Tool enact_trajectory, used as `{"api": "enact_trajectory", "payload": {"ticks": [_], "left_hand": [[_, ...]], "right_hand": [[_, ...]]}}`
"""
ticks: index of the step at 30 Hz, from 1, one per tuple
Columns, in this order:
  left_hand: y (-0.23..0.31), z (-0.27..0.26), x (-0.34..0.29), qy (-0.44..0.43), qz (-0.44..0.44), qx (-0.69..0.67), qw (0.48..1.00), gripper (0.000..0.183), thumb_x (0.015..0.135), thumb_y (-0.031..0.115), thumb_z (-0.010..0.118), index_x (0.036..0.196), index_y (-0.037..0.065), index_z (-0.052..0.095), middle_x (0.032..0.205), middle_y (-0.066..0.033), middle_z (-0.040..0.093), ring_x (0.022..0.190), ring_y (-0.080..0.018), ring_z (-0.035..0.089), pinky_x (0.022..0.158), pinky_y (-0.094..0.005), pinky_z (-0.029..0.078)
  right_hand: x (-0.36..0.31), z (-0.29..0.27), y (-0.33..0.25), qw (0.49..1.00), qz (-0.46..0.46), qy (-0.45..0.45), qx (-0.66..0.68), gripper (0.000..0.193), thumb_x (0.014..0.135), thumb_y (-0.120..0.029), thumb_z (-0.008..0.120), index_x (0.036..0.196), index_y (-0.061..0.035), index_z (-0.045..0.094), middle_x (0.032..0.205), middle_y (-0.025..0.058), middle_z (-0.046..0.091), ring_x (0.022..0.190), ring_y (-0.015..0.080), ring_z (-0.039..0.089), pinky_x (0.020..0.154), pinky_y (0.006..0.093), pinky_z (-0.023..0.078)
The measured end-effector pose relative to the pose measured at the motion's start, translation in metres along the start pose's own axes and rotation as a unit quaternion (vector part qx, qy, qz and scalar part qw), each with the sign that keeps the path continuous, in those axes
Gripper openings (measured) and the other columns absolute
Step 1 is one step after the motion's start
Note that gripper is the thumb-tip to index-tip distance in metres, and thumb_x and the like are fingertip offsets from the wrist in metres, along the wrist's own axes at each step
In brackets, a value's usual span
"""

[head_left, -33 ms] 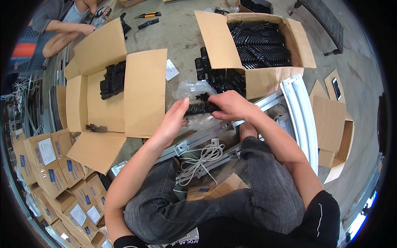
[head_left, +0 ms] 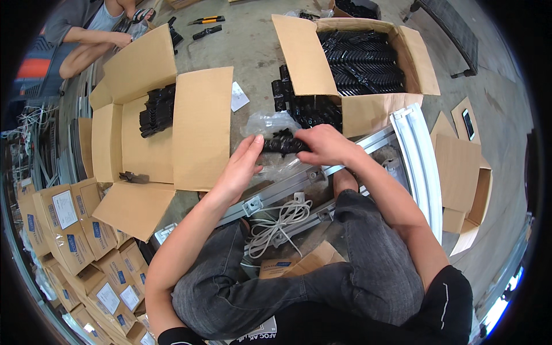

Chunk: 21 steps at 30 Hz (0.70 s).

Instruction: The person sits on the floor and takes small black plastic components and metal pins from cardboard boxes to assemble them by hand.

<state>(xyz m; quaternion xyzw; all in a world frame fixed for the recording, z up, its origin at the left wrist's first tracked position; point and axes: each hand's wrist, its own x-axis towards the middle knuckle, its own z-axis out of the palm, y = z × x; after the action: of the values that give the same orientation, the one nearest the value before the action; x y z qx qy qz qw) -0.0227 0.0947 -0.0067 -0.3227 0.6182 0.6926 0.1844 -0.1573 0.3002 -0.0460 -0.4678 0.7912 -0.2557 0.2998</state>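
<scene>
Between my two hands is a short row of black plastic parts (head_left: 282, 145), held level above the aluminium rails. My left hand (head_left: 242, 164) grips its left end, thumb on top. The fingers of my right hand (head_left: 329, 145) close around the right end and hide part of it. Just beyond lies a crumpled clear plastic bag (head_left: 265, 122). More black plastic parts (head_left: 310, 109) are heaped on the floor past my right hand. A carton (head_left: 368, 109) at the far right is packed with rows of similar black parts (head_left: 368, 63).
On the left stands an open carton (head_left: 201, 126) with a black stack (head_left: 157, 112) inside. White-edged aluminium rails (head_left: 287, 191) and a coiled grey cable (head_left: 279, 227) lie before my legs. Small cartons (head_left: 63, 224) pile up lower left; a phone (head_left: 468, 124) rests on cardboard at right. Another person sits upper left.
My right hand has moved slightly to the right and up, and more of the black row shows between my hands. My left hand stays nearly in place.
</scene>
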Motion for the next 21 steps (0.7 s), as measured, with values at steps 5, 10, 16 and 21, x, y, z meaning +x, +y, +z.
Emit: {"api": "enact_trajectory", "payload": {"ticks": [5,10,16,21], "left_hand": [[0.001,0.004,-0.002,-0.033,-0.008,0.019,0.999,0.072,0.099,0.051,0.053,0.142,-0.005,0.041,0.140,-0.0179,0.050,0.120,-0.0254,0.056,0.096,-0.0362,0.049],[0.001,0.002,-0.004,-0.110,-0.048,0.038,0.992,0.065,0.100,0.047,0.055,0.137,-0.006,0.048,0.129,-0.0169,0.059,0.108,-0.0235,0.063,0.093,-0.0340,0.051],[0.002,0.003,-0.006,-0.141,-0.050,0.054,0.987,0.058,0.101,0.043,0.055,0.134,-0.004,0.052,0.120,-0.0152,0.064,0.104,-0.0206,0.064,0.088,-0.0320,0.053],[-0.003,0.001,-0.005,-0.145,-0.047,0.078,0.985,0.055,0.100,0.042,0.056,0.133,-0.002,0.054,0.120,-0.0143,0.064,0.103,-0.0190,0.064,0.087,-0.0308,0.053]], "right_hand": [[-0.002,0.006,0.045,0.955,0.211,0.036,0.207,0.036,0.086,-0.031,0.064,0.082,0.0051,0.062,0.065,0.0157,0.065,0.052,0.0279,0.065,0.053,0.0394,0.054],[0.013,0.014,0.059,0.900,0.298,0.087,0.306,0.040,0.089,-0.035,0.062,0.075,0.0032,0.060,0.060,0.0099,0.063,0.041,0.0163,0.055,0.038,0.0305,0.043],[0.018,0.020,0.058,0.784,0.267,0.127,0.546,0.035,0.093,-0.031,0.057,0.077,-0.0005,0.059,0.053,0.0057,0.055,0.037,0.0119,0.042,0.035,0.0283,0.032],[0.000,0.008,0.073,0.783,0.241,0.050,0.571,0.034,0.094,-0.034,0.056,0.084,-0.0013,0.059,0.053,0.0027,0.051,0.036,0.0103,0.036,0.035,0.0273,0.028]]}}
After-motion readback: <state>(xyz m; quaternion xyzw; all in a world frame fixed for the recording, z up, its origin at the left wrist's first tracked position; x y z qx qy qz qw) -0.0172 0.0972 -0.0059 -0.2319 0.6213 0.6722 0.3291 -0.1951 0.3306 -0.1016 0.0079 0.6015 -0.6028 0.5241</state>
